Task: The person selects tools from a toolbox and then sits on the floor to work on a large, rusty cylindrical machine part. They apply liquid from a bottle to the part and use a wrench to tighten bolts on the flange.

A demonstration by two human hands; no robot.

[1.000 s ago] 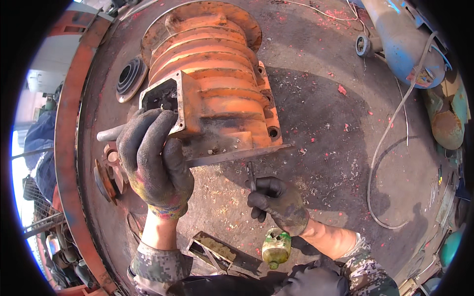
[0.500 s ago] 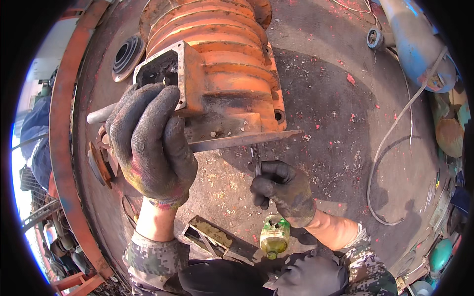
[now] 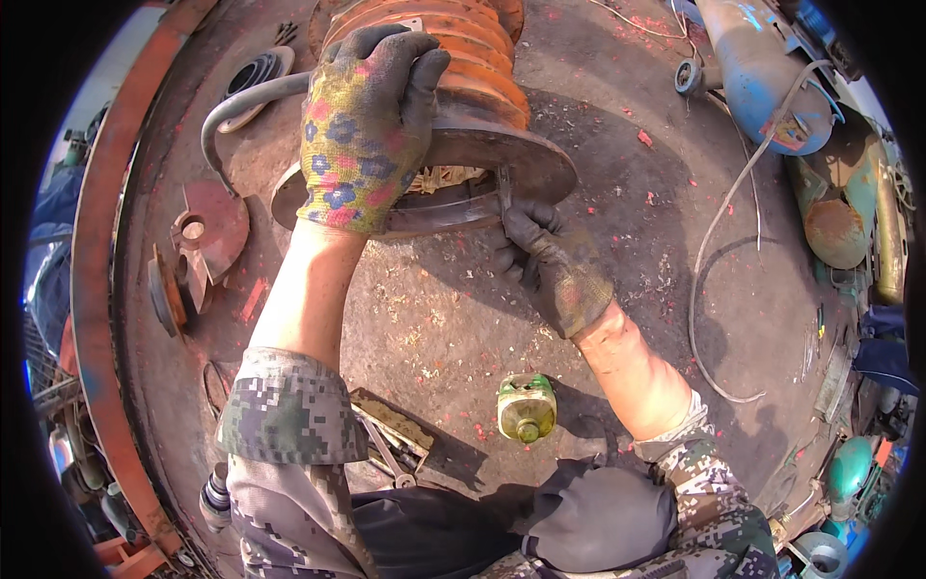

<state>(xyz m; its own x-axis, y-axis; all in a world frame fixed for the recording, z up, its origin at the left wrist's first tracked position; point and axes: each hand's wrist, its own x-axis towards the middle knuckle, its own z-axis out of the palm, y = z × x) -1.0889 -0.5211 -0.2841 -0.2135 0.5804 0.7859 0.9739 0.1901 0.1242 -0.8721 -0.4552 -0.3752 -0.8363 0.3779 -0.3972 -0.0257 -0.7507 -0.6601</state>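
An orange ribbed motor housing (image 3: 477, 72) lies at the top of the view, its round dark flange (image 3: 535, 174) toward me. Through the flange's opening some pale windings (image 3: 449, 178) show. My left hand (image 3: 371, 121), in a dirty flower-patterned glove, is curled over the junction box on the housing, covering most of it. A thick grey cable (image 3: 253, 96) comes out beside that hand. My right hand (image 3: 550, 261), gloved too, pinches a slim metal rod (image 3: 503, 188) standing upright against the flange's right inner edge; its far end is not clear.
A green plastic bottle (image 3: 527, 405) and a metal tray (image 3: 400, 429) with a spanner are nearest me. Rusty plates (image 3: 212, 227) and a ringed cover (image 3: 260, 82) lie left. At right are a blue-grey tank (image 3: 767, 87) and a loose hose (image 3: 709, 261).
The view has tilted, and the flange's open face now shows. My left hand has moved farther over the box. My right hand has risen with the rod from below the flange to its inner edge.
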